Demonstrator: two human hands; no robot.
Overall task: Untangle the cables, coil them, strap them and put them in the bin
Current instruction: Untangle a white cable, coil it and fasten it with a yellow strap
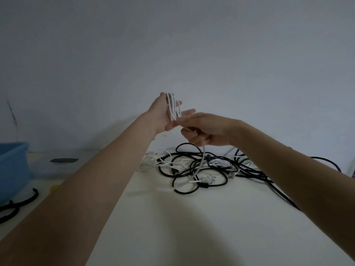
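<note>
My left hand is raised above the table with several loops of a white cable wound round its palm and fingers. My right hand is just to the right of it, and its fingers pinch the same white cable where it leaves the coil. The loose end of the white cable hangs down from my right hand to a white plug lying on the table. Below the hands lies a tangled heap of black cables and thin white ones. A blue bin stands at the far left.
The white table runs up to a plain wall. Black straps lie at the left edge in front of the bin. A dark flat object lies behind them. A long black cable trails off to the right.
</note>
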